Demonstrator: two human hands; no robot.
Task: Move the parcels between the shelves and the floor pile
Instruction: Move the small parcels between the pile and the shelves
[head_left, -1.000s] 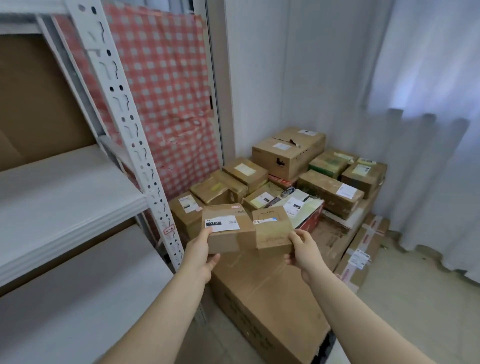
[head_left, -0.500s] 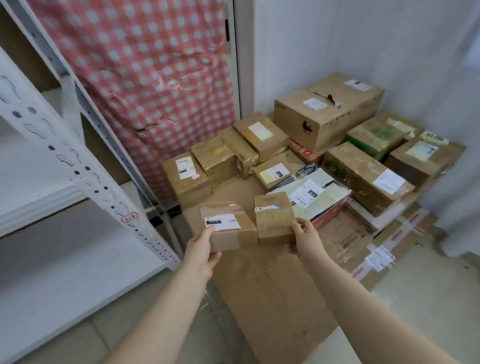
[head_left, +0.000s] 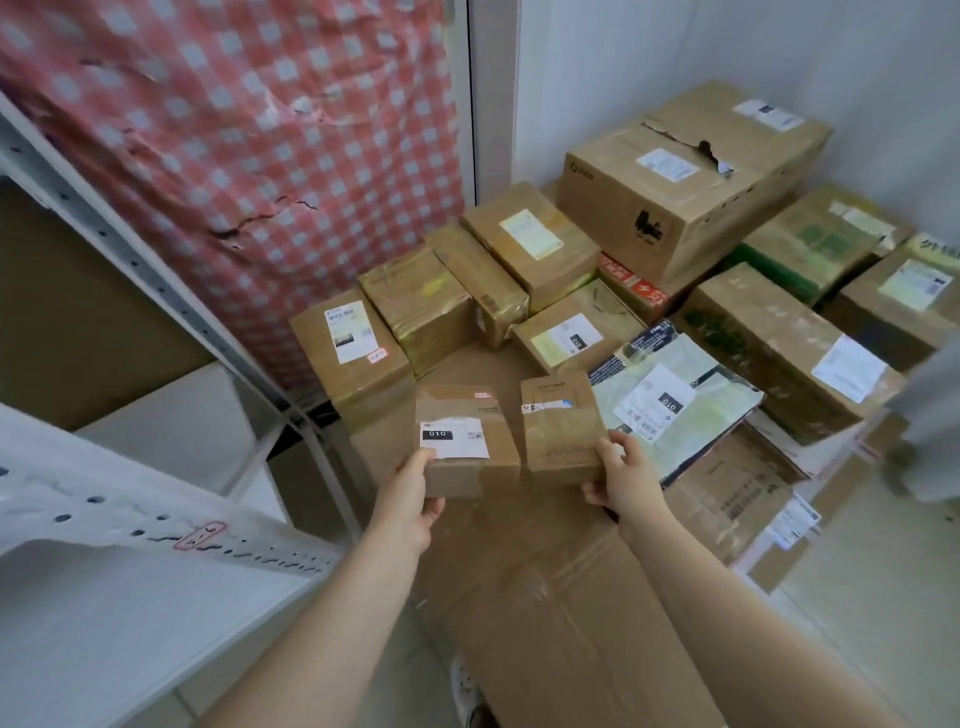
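Two small parcels, the labelled parcel (head_left: 467, 441) gripped by the left hand (head_left: 410, 501) and the plain parcel (head_left: 563, 428) by the right hand (head_left: 626, 480), hang above the floor pile (head_left: 753, 332); edge-only holds risk slipping.

Red checked cloth (head_left: 249, 171) hangs behind white shelving (head_left: 130, 623), beside a white wall (head_left: 597, 78).
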